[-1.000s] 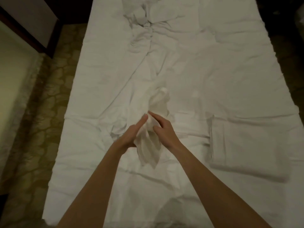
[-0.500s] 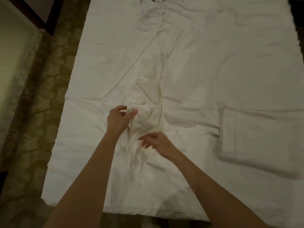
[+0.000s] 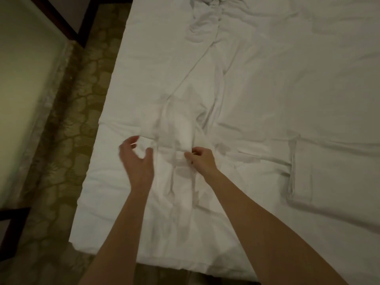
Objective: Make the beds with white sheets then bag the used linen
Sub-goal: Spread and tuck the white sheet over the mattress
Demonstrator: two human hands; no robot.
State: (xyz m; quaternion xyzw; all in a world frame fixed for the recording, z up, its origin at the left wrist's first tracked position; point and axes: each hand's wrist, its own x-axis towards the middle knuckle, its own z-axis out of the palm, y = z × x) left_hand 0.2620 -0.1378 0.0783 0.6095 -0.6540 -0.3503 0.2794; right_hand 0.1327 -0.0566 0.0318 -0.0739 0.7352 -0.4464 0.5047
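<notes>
A white sheet [image 3: 257,103] lies wrinkled over the bed, bunched into a long ridge down its middle and a crumpled knot [image 3: 205,23] at the far end. My right hand [image 3: 200,159] pinches a fold of the sheet near the foot of the bed. My left hand [image 3: 136,159] hovers just left of that fold, blurred, its fingers and thumb spread in a loose curve with nothing between them. A folded white linen [image 3: 333,175] lies flat on the bed's right side.
The foot edge of the bed [image 3: 164,266] runs just in front of me. Patterned carpet [image 3: 67,140] lies along the bed's left side. A second bed or pale surface [image 3: 22,83] with a dark wooden frame [image 3: 67,23] stands at the far left.
The bunched sheet has dropped from both hands onto the bed. My left hand let go and moved left; my right hand moved up to pinch a fold. The view shifted rightward.
</notes>
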